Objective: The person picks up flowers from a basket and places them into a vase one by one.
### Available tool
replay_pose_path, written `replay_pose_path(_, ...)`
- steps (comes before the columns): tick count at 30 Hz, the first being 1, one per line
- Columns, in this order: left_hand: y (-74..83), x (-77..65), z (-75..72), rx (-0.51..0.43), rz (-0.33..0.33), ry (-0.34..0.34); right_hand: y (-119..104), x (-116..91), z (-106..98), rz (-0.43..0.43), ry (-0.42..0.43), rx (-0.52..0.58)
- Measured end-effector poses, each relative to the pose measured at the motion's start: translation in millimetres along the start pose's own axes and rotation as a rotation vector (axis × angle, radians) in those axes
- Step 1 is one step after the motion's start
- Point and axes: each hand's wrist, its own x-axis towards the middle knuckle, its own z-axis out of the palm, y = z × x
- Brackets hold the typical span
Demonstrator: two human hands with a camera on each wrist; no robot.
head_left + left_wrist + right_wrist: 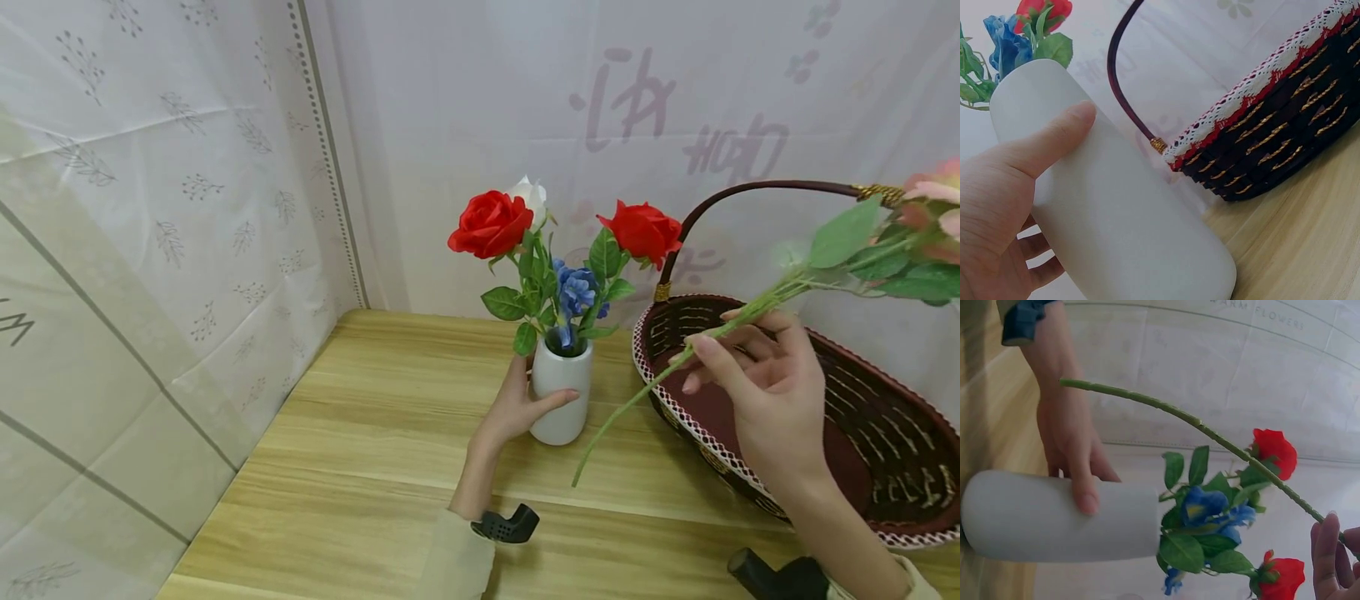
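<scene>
A white vase [558, 408] stands upright on the wooden table, and my left hand [517, 407] grips its side with the thumb across the front. Out of the vase rise two red roses [491, 223], a white flower [531, 202] and blue flowers [576, 292] with green leaves. My right hand [776, 383] pinches the green stem of a pink flower [941, 208] between thumb and fingers, above the basket. The bare end of this stem [1166, 407] slants down to the left, in front of the vase in the head view. Only part of the pink bloom shows at the right edge.
A dark woven basket [892, 392] with white lace trim and a tall handle [757, 185] stands on the right, close to the vase. The wooden table [360, 433] extends to the left and front. Patterned cloth [187, 208] hangs at the left and back.
</scene>
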Motion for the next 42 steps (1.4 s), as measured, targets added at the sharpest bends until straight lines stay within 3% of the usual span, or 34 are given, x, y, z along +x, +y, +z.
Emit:
replay_pose_path(6,-0.6,-0.3,-0.5,0.005,0.006,0.002,-4.0,13.8,-3.7,-0.056,0.105,0.064)
replay_pose_path(14,-0.1,-0.8,-0.9,-0.011,-0.014,0.005,-8.8,28.9,-6.0,-0.129,0.167,0.089)
replay_pose_path(22,1.3,-1.7,-3.1,0.007,-0.007,-0.004,-12.3,47.4,-8.1,-0.201,0.273,-0.020)
replay_pose_path(33,1.5,-0.4,-1.7,0.003,-0.002,-0.006,-4.7,69.6,-9.7,-0.270,0.375,-0.064)
replay_pose_path(42,37.1,-7.1,-7.4,-0.015,0.011,-0.030,5.4,77.5,-9.2,-0.265,0.412,0.016)
